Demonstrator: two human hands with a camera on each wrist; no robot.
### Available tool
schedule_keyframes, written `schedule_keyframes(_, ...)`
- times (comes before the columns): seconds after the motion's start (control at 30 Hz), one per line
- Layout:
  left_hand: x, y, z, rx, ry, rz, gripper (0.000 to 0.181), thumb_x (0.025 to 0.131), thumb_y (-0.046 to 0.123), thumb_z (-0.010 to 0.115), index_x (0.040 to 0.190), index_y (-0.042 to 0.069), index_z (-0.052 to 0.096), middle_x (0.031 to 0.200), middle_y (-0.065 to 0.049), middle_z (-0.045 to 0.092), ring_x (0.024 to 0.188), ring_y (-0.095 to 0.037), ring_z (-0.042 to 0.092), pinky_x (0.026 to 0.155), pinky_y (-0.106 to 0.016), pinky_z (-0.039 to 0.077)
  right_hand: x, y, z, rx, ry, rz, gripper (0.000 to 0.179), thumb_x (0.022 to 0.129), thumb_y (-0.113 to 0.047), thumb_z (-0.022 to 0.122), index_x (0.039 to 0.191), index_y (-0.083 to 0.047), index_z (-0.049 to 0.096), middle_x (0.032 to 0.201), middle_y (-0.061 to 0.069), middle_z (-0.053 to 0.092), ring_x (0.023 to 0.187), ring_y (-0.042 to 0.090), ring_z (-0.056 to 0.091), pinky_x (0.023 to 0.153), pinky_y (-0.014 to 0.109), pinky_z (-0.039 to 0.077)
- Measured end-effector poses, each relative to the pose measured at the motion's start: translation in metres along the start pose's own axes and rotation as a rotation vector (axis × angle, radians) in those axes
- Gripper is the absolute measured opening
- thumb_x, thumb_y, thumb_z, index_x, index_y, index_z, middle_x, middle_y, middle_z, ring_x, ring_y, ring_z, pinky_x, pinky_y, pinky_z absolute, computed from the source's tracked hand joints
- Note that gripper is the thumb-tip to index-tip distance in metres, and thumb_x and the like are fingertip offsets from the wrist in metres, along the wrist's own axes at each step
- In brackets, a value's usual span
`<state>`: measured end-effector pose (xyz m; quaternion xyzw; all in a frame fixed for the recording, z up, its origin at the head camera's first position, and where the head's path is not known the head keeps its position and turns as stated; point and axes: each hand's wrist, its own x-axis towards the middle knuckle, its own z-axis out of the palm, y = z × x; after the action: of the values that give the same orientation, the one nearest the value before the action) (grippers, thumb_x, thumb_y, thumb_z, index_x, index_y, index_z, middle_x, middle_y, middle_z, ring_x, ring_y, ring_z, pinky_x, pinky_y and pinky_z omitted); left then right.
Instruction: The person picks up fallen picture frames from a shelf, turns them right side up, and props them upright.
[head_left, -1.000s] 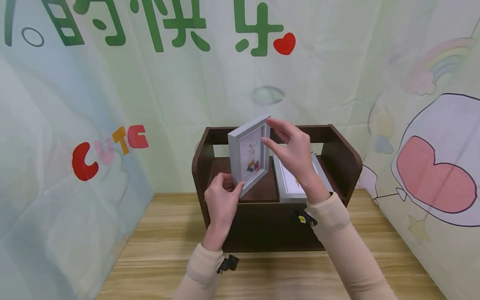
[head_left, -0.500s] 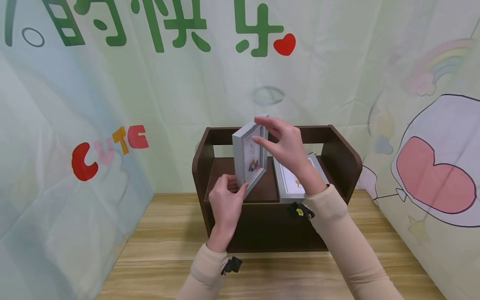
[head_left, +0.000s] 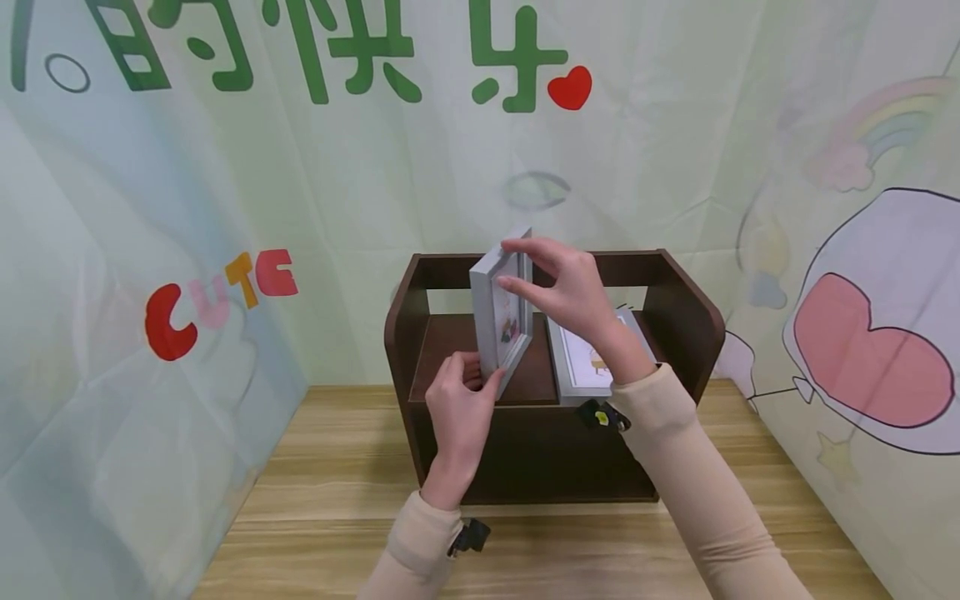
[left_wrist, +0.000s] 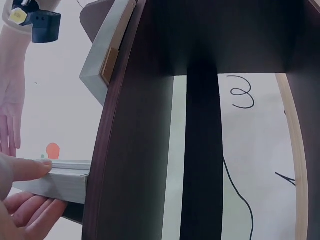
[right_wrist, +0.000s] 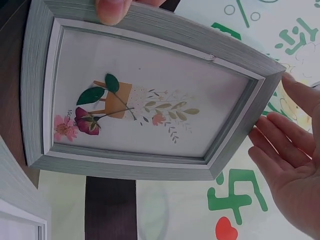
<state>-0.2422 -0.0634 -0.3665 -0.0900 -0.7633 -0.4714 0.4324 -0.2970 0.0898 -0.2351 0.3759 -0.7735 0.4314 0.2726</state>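
A grey picture frame (head_left: pixel 485 321) stands upright, turned at an angle, over the left half of a dark brown shelf (head_left: pixel 555 454). My left hand (head_left: pixel 459 408) pinches its lower side, thumb in front and fingers behind, as the left wrist view confirms on the frame's edge (left_wrist: pixel 60 185). At the upper end, my right hand (head_left: pixel 566 287) holds the edge between thumb and fingers. The right wrist view shows the picture frame's front (right_wrist: pixel 135 105), with dried flowers and a printed plant on white. Its back is hidden.
A second grey picture frame (head_left: pixel 588 367) lies face up on the shelf's right half, partly behind my right forearm. Raised side panels (head_left: pixel 684 321) and a back rail (head_left: pixel 450 271) bound the shelf. It stands on a wood-grain table (head_left: pixel 337 467), with printed cloth (head_left: pixel 360 192) around.
Both hands have shifted slightly, the left to the right and the right to the left. The held picture frame has turned more edge-on to the head view.
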Motion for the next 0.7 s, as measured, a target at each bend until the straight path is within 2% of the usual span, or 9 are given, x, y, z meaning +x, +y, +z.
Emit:
schedule_keyframes(0.37,-0.0072,0.0046,0.0032,-0.033,-0.031,0.009,0.026,0.074,0.010,0.081,0.095,0.005,0.066,0.088,-0.008,0.065,0.078,-0.018,0.068,0.067,-0.024,0.058,-0.0004,0.0026,-0.0023,-0.061,-0.027,-0.046,0.048,0.079,-0.025,0.078,0.121,-0.009,0.064,0.120,0.002,0.065,0.119,0.012,0.057,0.102,0.026,0.044)
schedule_keyframes(0.7,-0.0097,0.0064,0.0055,-0.033,-0.021,0.049,0.027,0.073,0.007,0.081,0.096,0.005,0.066,0.088,-0.008,0.064,0.079,-0.017,0.067,0.067,-0.023,0.057,-0.0002,0.0061,-0.0027,-0.117,-0.026,-0.077,0.051,0.075,-0.027,0.081,0.121,-0.012,0.065,0.118,0.003,0.065,0.114,0.015,0.058,0.101,0.037,0.046)
